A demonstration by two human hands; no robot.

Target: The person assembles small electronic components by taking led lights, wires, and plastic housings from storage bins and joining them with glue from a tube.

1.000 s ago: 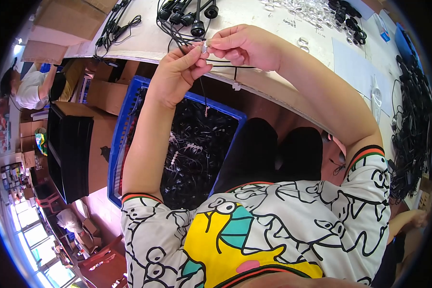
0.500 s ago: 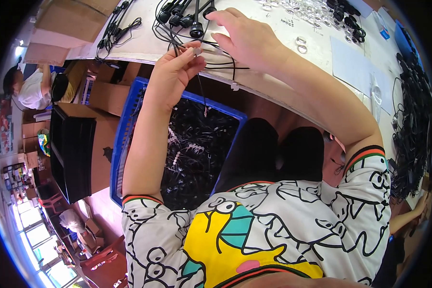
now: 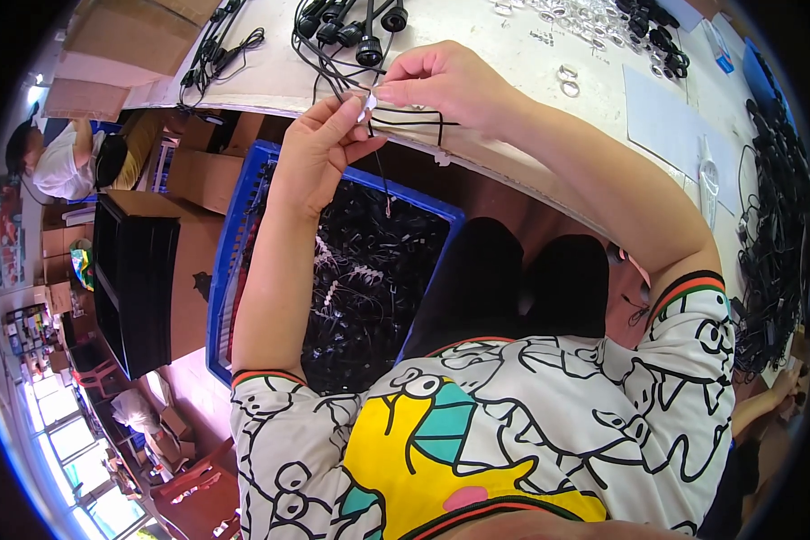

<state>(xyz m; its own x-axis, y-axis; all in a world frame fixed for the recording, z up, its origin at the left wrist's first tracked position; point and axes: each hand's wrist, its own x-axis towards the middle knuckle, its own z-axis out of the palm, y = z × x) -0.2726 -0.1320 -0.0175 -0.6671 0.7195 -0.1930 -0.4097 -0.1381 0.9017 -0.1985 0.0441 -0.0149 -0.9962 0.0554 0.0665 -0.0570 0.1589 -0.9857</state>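
Observation:
My left hand (image 3: 319, 148) is closed in a pinch around a small white, roundish piece (image 3: 367, 105) at the table's near edge. Black cables (image 3: 326, 65) run down to this hand, and a thin wire (image 3: 381, 166) hangs below it. My right hand (image 3: 459, 85) meets it from the right, thumb and forefinger pinched on the white piece's edge. Fingertips partly hide the piece, so its exact kind does not show. Just beyond my hands lie several black cylindrical connectors (image 3: 368, 50) joined to the cables.
Below the table edge stands a blue crate (image 3: 222, 310) full of black cables with white ends. Silver rings (image 3: 569, 81) and a white sheet (image 3: 657, 121) lie on the table (image 3: 504, 45). Black cables (image 3: 774, 225) are heaped at right. Cartons (image 3: 121, 40) stand left; other people are nearby.
My right hand has come down and toward me from the black connectors, its fingers closing at the white piece. My left hand stays nearly in place, with the white piece turned more into view.

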